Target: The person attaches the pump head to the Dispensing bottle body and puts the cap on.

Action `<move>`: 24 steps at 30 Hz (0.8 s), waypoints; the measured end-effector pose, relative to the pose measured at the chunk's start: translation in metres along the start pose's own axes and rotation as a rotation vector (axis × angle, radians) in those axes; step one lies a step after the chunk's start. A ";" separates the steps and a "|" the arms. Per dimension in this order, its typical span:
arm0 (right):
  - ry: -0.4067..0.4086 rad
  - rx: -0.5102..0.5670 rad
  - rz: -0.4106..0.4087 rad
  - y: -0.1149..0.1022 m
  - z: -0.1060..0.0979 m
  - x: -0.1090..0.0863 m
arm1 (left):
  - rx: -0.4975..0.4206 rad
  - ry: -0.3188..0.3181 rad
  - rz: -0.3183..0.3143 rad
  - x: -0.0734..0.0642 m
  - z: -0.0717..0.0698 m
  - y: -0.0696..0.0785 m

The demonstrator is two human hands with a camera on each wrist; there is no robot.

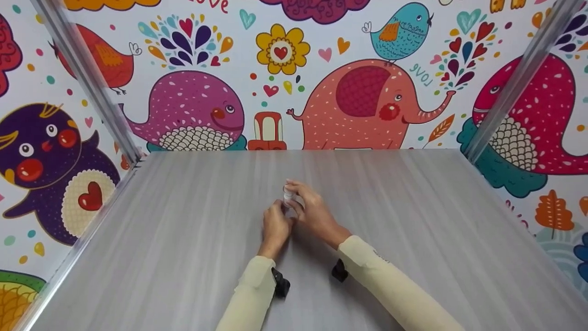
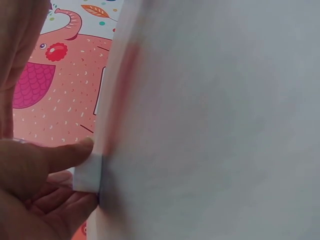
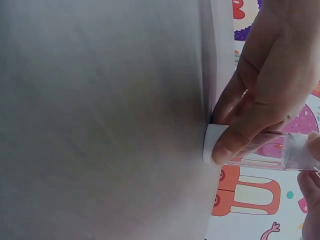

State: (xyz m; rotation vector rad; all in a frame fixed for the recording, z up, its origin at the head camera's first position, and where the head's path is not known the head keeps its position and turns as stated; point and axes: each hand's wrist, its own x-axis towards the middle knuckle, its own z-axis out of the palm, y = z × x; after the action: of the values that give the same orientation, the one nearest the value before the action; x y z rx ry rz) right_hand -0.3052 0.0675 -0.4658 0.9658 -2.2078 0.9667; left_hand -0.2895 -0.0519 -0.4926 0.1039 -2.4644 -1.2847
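A small clear cylindrical bottle (image 1: 288, 194) stands upright on the table, with a white end piece (image 3: 214, 142) at the bottom and a whitish see-through upper end (image 3: 297, 152). My left hand (image 1: 276, 225) pinches the white lower end between thumb and fingers, close against the tabletop. The same white piece (image 2: 88, 173) shows between the left fingers in the left wrist view. Higher up, my right hand (image 1: 316, 212) holds the upper part of the bottle, thumb and fingers spread around it. Only its fingertips (image 3: 314, 146) show at the right wrist view's edge.
The grey wood-grain table (image 1: 183, 220) fills the area around both hands. A wall printed with cartoon animals (image 1: 280, 92) rises behind it, with metal posts (image 1: 92, 87) at the corners. Black wrist cameras (image 1: 281, 282) sit under the sleeves.
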 end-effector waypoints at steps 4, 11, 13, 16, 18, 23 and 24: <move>0.005 -0.011 -0.016 0.003 0.002 -0.003 | 0.004 -0.009 -0.017 -0.003 0.001 0.000; 0.025 -0.076 -0.070 0.003 0.001 -0.004 | 0.016 -0.025 -0.017 -0.003 0.002 0.001; 0.015 -0.094 -0.070 0.003 0.001 -0.003 | 0.015 -0.023 -0.013 -0.002 0.002 0.001; -0.007 -0.092 -0.062 0.002 0.001 -0.004 | 0.017 -0.016 0.003 -0.002 0.001 0.001; -0.013 -0.066 -0.045 0.002 0.002 -0.005 | 0.015 -0.008 0.020 -0.002 0.001 0.000; -0.010 0.018 0.019 0.002 0.002 -0.005 | -0.014 -0.016 0.040 -0.002 0.000 -0.001; -0.014 0.025 0.031 0.003 0.002 -0.005 | -0.017 -0.024 0.034 -0.002 -0.001 0.000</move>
State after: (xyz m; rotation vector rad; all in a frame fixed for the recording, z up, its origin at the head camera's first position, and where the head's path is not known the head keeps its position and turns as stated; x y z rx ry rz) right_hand -0.3048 0.0689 -0.4715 0.9556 -2.2334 1.0064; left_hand -0.2878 -0.0524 -0.4928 0.0418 -2.4642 -1.2998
